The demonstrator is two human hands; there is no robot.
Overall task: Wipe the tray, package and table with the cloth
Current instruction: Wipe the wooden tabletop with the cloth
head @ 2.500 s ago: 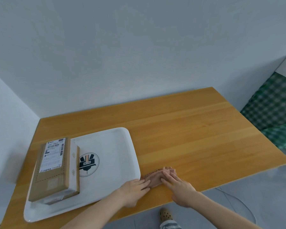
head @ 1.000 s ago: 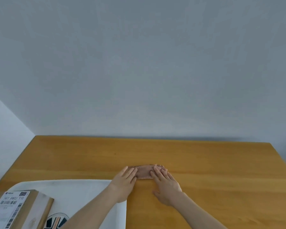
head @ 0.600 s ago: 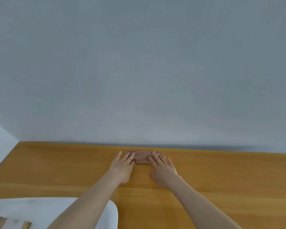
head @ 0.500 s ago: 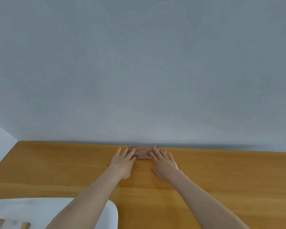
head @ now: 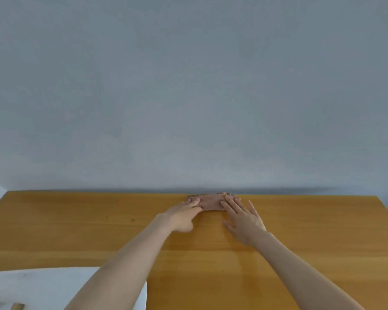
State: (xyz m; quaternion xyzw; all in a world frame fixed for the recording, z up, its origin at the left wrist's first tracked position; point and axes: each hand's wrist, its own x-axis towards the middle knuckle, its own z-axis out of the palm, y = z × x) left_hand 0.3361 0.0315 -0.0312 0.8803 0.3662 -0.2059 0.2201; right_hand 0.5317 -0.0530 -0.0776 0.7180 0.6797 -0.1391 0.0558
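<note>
Now: left hand (head: 184, 218), right hand (head: 244, 222), fingers (head: 230, 205) straight, pressing cloth (head: 211, 202) under fingertips at table (head: 311, 231) far edge; best even pressure, overlapping strokes.

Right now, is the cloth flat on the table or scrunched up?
Flat. The cloth lies as a low strip at the table edge, fingers of the left hand and right hand pressing it. Folded layers: cannot tell.

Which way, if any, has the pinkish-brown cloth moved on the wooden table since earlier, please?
Yes. The pinkish-brown folded cloth has slid away from the person, from beside the white plastic tray to the far edge of the wooden table at the grey wall.
</note>
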